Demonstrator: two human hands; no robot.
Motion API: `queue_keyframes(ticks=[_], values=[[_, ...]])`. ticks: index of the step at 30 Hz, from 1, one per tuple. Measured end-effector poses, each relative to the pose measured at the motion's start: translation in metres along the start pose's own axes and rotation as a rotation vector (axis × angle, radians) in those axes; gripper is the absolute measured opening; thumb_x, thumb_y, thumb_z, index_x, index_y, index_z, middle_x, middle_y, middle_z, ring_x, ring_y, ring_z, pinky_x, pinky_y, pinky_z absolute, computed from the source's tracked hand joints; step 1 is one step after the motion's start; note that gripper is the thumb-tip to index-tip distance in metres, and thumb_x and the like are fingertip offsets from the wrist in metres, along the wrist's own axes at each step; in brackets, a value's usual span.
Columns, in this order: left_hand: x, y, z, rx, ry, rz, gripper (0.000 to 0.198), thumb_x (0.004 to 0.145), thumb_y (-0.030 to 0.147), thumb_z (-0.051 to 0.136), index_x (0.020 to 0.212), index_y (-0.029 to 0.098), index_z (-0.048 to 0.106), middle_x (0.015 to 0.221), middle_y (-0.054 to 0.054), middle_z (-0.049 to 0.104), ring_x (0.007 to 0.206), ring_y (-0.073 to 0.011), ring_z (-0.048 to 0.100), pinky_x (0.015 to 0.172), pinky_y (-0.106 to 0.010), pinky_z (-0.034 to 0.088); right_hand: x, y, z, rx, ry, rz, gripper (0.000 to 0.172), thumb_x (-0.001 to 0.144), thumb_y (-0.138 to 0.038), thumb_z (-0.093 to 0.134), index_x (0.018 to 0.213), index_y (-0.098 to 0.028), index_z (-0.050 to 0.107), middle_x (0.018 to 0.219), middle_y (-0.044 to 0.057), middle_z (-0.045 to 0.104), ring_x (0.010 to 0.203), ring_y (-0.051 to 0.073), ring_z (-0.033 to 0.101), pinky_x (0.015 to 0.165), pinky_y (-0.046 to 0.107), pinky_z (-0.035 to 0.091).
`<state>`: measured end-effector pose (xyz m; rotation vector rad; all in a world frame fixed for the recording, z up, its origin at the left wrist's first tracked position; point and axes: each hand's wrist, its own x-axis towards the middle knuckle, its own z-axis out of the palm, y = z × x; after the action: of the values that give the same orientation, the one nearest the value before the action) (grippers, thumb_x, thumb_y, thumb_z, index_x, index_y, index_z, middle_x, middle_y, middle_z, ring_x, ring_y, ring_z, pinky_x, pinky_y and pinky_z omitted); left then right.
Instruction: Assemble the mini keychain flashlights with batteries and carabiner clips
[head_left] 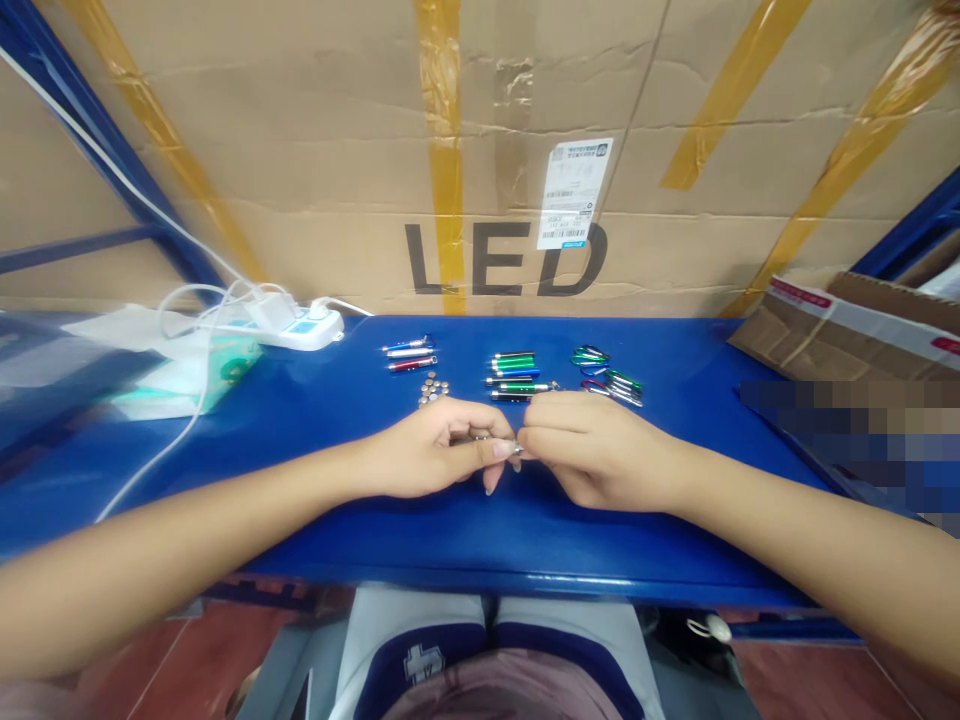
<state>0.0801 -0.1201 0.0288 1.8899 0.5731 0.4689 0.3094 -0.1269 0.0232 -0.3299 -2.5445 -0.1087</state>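
Over the middle of the table, my left hand and my right hand meet with their fingers closed. Between the left thumb and fingertips shows a small silvery metal piece; most of it is hidden by the fingers. The right fingertips are curled against its other end, so their grip is only partly visible. Just beyond the hands lie a row of slim green, black and blue metal penlights and a cluster of small round button cells. Several coloured carabiner clips lie behind my right hand.
Blue, silver and red penlights lie at the back left of the blue table. A white power strip, its cable and a green-white tissue pack are further left. An open cardboard box stands right; a large carton walls the back.
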Motion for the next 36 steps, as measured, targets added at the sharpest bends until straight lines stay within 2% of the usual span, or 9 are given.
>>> queue_keyframes(ticks=[6, 12, 15, 20, 24, 27, 29, 33, 36], values=[[0.000, -0.004, 0.003, 0.069, 0.094, 0.073, 0.018, 0.101, 0.029, 0.054, 0.089, 0.015, 0.056, 0.074, -0.001, 0.065, 0.067, -0.0101, 0.060, 0.064, -0.021, 0.047, 0.002, -0.001, 0.002, 0.182, 0.042, 0.156, 0.027, 0.096, -0.007, 0.043, 0.074, -0.021, 0.050, 0.068, 0.000, 0.049, 0.063, 0.013, 0.043, 0.061, 0.025, 0.037], [-0.004, -0.004, 0.002, 0.590, 0.244, 0.263, 0.006, 0.097, 0.018, 0.054, 0.093, 0.016, 0.058, 0.077, 0.000, 0.066, 0.064, -0.0103, 0.058, 0.061, -0.022, 0.044, 0.004, -0.006, 0.008, 0.389, 0.070, 0.481, 0.026, 0.097, -0.022, 0.051, 0.072, -0.020, 0.050, 0.064, -0.002, 0.051, 0.061, 0.012, 0.044, 0.057, 0.025, 0.034], [-0.005, -0.006, 0.002, 0.736, 0.271, 0.334, 0.007, 0.097, 0.016, 0.052, 0.094, 0.017, 0.058, 0.082, -0.002, 0.068, 0.070, -0.0123, 0.062, 0.065, -0.023, 0.046, 0.005, -0.007, 0.010, 0.513, 0.079, 0.594, 0.026, 0.096, -0.027, 0.053, 0.071, -0.020, 0.050, 0.063, -0.003, 0.048, 0.059, 0.012, 0.042, 0.055, 0.025, 0.033], [-0.002, -0.010, -0.001, 0.800, 0.291, 0.336, 0.010, 0.099, 0.021, 0.050, 0.098, 0.018, 0.059, 0.087, -0.004, 0.070, 0.076, -0.0149, 0.065, 0.069, -0.025, 0.049, 0.008, -0.009, 0.012, 0.665, 0.087, 0.721, 0.031, 0.099, -0.036, 0.053, 0.073, -0.021, 0.047, 0.061, -0.004, 0.047, 0.056, 0.012, 0.043, 0.054, 0.025, 0.035], [0.004, -0.008, -0.010, 0.756, 0.315, 0.291, 0.015, 0.101, 0.029, 0.051, 0.100, 0.018, 0.061, 0.092, -0.003, 0.071, 0.078, -0.0140, 0.065, 0.072, -0.024, 0.049, 0.010, -0.004, 0.012, 0.607, 0.127, 0.755, 0.030, 0.102, -0.041, 0.050, 0.080, -0.021, 0.051, 0.063, -0.003, 0.052, 0.059, 0.013, 0.048, 0.059, 0.026, 0.041], [0.008, -0.009, -0.027, 0.728, 0.395, 0.237, 0.022, 0.098, 0.039, 0.058, 0.099, 0.018, 0.064, 0.090, -0.002, 0.070, 0.078, -0.0134, 0.064, 0.071, -0.024, 0.048, 0.007, 0.005, 0.012, 0.459, 0.142, 0.714, 0.024, 0.101, -0.038, 0.052, 0.087, -0.020, 0.056, 0.072, -0.001, 0.059, 0.064, 0.013, 0.052, 0.062, 0.027, 0.043], [0.009, -0.015, -0.046, 0.715, 0.472, 0.179, 0.027, 0.096, 0.045, 0.061, 0.098, 0.018, 0.065, 0.089, -0.002, 0.070, 0.075, -0.0135, 0.063, 0.069, -0.024, 0.048, 0.003, 0.012, 0.012, 0.325, 0.120, 0.668, 0.018, 0.101, -0.033, 0.052, 0.092, -0.019, 0.060, 0.079, 0.002, 0.063, 0.067, 0.015, 0.055, 0.065, 0.028, 0.045], [0.006, -0.039, -0.097, 0.758, 0.624, 0.092, 0.029, 0.097, 0.042, 0.057, 0.102, 0.016, 0.068, 0.102, -0.006, 0.073, 0.093, -0.0188, 0.067, 0.086, -0.031, 0.050, -0.003, 0.023, 0.011, 0.091, 0.033, 0.538, 0.007, 0.096, -0.022, 0.054, 0.095, -0.019, 0.060, 0.094, 0.008, 0.065, 0.086, 0.021, 0.061, 0.078, 0.034, 0.049], [0.002, -0.057, -0.125, 0.882, 0.703, 0.008, 0.028, 0.094, 0.039, 0.061, 0.099, 0.014, 0.071, 0.105, -0.010, 0.074, 0.099, -0.0231, 0.066, 0.093, -0.037, 0.050, -0.006, 0.027, 0.010, -0.010, -0.045, 0.529, 0.006, 0.095, -0.019, 0.055, 0.096, -0.019, 0.061, 0.101, 0.010, 0.065, 0.096, 0.025, 0.062, 0.086, 0.039, 0.050]])
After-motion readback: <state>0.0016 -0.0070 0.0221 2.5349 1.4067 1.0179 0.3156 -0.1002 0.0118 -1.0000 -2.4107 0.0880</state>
